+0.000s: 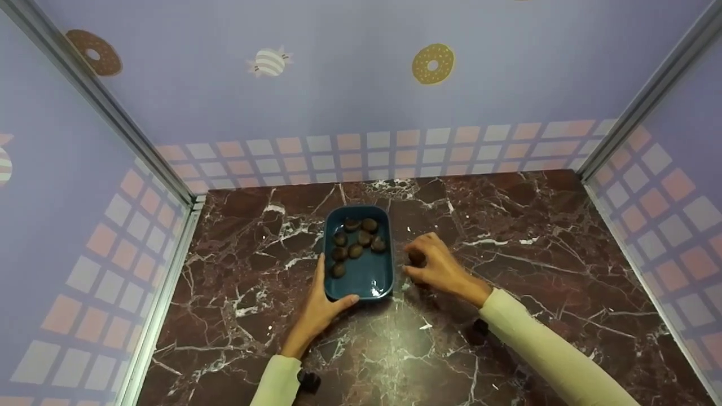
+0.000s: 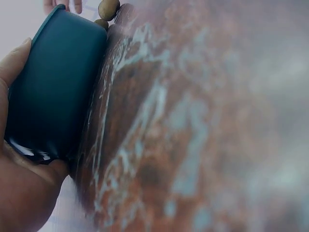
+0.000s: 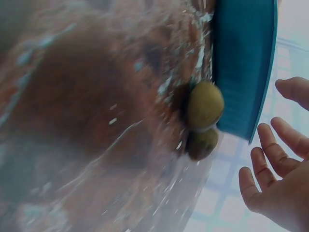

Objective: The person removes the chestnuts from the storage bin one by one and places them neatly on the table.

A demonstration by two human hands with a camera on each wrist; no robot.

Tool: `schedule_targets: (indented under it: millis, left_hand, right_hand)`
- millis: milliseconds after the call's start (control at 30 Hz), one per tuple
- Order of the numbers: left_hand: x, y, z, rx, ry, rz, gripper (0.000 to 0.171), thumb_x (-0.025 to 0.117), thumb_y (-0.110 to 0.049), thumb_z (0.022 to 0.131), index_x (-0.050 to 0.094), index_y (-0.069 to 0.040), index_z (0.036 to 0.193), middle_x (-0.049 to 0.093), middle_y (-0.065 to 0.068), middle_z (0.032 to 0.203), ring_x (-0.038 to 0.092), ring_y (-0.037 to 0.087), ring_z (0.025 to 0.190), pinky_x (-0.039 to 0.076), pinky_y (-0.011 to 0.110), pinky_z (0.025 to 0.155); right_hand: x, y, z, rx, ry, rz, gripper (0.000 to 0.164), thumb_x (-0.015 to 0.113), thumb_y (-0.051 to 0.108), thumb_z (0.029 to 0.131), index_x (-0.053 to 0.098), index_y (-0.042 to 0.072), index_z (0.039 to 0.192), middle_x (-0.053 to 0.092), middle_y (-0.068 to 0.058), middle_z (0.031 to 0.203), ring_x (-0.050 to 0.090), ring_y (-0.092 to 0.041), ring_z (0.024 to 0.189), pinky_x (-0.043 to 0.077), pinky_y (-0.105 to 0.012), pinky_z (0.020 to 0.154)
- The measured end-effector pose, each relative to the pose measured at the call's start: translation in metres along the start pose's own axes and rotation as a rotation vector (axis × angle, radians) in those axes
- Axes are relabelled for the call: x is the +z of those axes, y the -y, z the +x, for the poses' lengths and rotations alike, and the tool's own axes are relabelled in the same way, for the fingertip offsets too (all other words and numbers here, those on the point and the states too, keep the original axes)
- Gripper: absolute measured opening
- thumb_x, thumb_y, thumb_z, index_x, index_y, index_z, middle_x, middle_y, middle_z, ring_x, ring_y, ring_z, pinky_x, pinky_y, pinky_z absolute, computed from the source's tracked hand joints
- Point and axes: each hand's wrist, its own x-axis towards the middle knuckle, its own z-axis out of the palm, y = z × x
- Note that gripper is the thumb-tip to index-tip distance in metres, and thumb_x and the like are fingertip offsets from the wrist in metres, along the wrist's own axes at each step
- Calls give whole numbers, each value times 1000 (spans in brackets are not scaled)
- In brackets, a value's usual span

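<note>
A dark blue rectangular dish point(image 1: 364, 282) stands on the table with several small, brown, roundish fruit-like pieces point(image 1: 355, 251) in it, mostly toward its far end. My left hand point(image 1: 321, 307) grips the near left corner of the dish, fingers along its left side and thumb at the near rim. Right of the dish is my right hand point(image 1: 437, 265), fingers spread and slightly bent over a brown piece point(image 1: 416, 257). In the right wrist view two greenish-brown oval pieces, a nearer one point(image 3: 205, 105) and a farther one point(image 3: 202, 144), lie beside the dish wall, apart from the fingers.
The table point(image 1: 541, 270) has a dark red-brown marbled top with white veins. Lilac panels with printed donuts and checks, such as the back wall point(image 1: 350, 84), enclose it behind and on both sides. Metal posts point(image 1: 101, 104) stand at the back corners.
</note>
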Motion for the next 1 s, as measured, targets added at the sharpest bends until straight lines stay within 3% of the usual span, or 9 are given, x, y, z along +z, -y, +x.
schedule_targets:
  millis: [233, 467, 733, 1000]
  left_hand:
    - [1, 2, -1, 10, -3, -23, 124, 90, -39, 76, 1, -39, 162, 2, 8, 170, 7, 28, 154, 12, 56, 121]
    - [0, 0, 1, 7, 1, 6, 124, 89, -42, 76, 0, -40, 162, 3, 10, 170, 7, 29, 154, 12, 57, 120]
    - [0, -4, -1, -16, 20, -15, 121, 88, -38, 79, -1, -44, 161, -1, 5, 170, 5, 30, 154, 12, 61, 119]
    - [0, -3, -1, -39, 19, -28, 120, 87, -30, 81, -1, -46, 160, -1, 5, 170, 5, 31, 154, 13, 62, 119]
  right_hand:
    - [18, 14, 16, -85, 25, -29, 37, 86, 22, 78, 72, 4, 108, 68, -7, 105, 53, -24, 102, 44, -44, 90]
    - [34, 26, 29, -156, 48, -100, 39, 86, 25, 79, 72, 7, 110, 65, -4, 111, 51, -24, 105, 45, -44, 91]
    - [42, 36, 42, -145, 143, -131, 38, 77, 34, 90, 69, 12, 119, 61, -1, 119, 49, -19, 111, 47, -40, 94]
    - [51, 44, 57, -160, 191, -142, 40, 81, 29, 86, 71, 11, 120, 63, -2, 118, 50, -20, 111, 49, -40, 93]
